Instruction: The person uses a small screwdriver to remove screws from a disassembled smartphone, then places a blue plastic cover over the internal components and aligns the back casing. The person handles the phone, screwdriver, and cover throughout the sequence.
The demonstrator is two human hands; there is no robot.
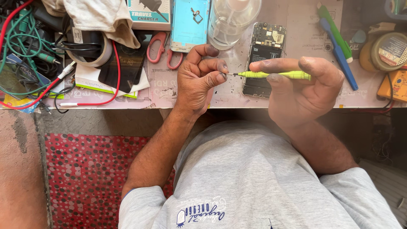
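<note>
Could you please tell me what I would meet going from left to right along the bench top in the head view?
Tangle of wires → roll of tape → red-handled scissors → left hand → opened phone → right hand holding the yellow-green screwdriver → blue tool → round tin.

Bright even daylight, soft shadows, sharp focus, slight haze at right

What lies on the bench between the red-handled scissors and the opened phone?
In the head view, a clear plastic bottle stands between the scissors and the opened phone.
</note>
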